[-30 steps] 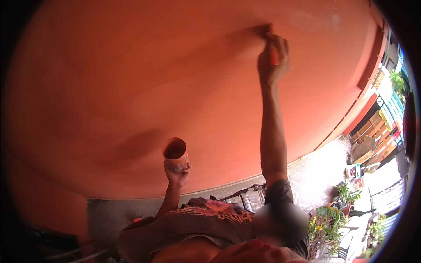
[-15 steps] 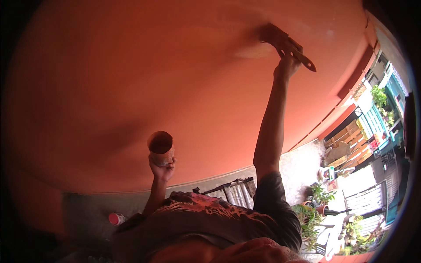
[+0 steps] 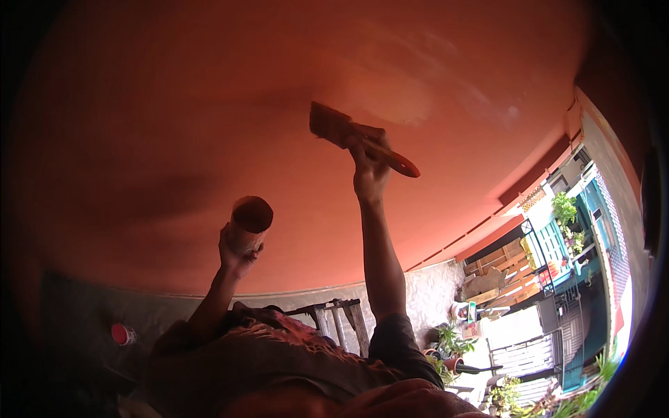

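Can (image 3: 122,334): red, low on the floor, far left.
Left hand (image 3: 235,252): wrapped round a cup (image 3: 249,221), held up.
Right hand (image 3: 369,171): squeezing a brush (image 3: 352,136), bristles on the orange wall (image 3: 174,104).
Plants (image 3: 568,223): far right.

Beneath you runs a pale grey, rough concrete floor (image 3: 432,292), meeting the orange-red painted surface along a curved edge. On it stands a grey wooden trestle frame (image 3: 338,320), your landmark. Well to the trestle's left lies a small red round container (image 3: 122,334). To its right stand green potted plants (image 3: 449,345), close together, near a white box (image 3: 465,312).
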Available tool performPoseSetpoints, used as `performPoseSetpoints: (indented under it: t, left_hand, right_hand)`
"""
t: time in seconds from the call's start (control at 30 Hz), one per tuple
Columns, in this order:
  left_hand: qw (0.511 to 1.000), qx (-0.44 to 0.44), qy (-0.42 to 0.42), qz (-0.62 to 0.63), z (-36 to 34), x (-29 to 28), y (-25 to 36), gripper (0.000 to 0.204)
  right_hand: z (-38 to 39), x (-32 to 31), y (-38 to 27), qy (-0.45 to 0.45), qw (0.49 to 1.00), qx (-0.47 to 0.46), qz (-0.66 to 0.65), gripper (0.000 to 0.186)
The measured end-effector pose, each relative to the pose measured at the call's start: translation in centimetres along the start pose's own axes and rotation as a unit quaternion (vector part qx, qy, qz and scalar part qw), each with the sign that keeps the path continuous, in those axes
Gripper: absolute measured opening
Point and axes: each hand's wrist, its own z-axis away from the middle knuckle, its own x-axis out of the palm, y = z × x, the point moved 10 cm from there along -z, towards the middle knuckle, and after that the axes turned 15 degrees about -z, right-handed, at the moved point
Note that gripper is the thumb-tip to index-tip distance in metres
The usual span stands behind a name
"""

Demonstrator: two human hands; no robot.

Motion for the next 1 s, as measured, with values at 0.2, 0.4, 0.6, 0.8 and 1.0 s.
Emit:
performPoseSetpoints:
  t: [0.2, 0.4, 0.6, 0.8, 1.0]
  left_hand:
    - [0.997, -0.075, -0.014, -0.007, -0.5, 1.5, -1.1, 0.065]
    - [0.984, -0.143, -0.103, 0.003, -2.2, 0.0, -4.4, 0.068]
    - [0.979, -0.157, -0.127, 0.021, -3.4, -2.6, -5.9, 0.069]
    - [0.977, -0.162, -0.140, -0.010, -3.8, -3.0, -6.4, 0.072]
    - [0.981, -0.141, -0.132, -0.026, -4.0, -4.8, -6.6, 0.072]
  right_hand:
    - [4.0, 0.3, 1.8, -0.032, 0.990, 0.135, -0.013, 0.028]
    - [8.3, -0.8, 5.0, -0.039, 0.975, 0.220, 0.018, 0.026]
    - [11.8, 1.7, 6.7, -0.081, 0.958, 0.272, 0.033, 0.019]
    - [13.1, 3.5, 7.3, -0.218, 0.938, 0.249, 0.100, 0.014]
    - [14.6, 3.3, 9.1, -0.223, 0.905, 0.340, 0.129, 0.008]
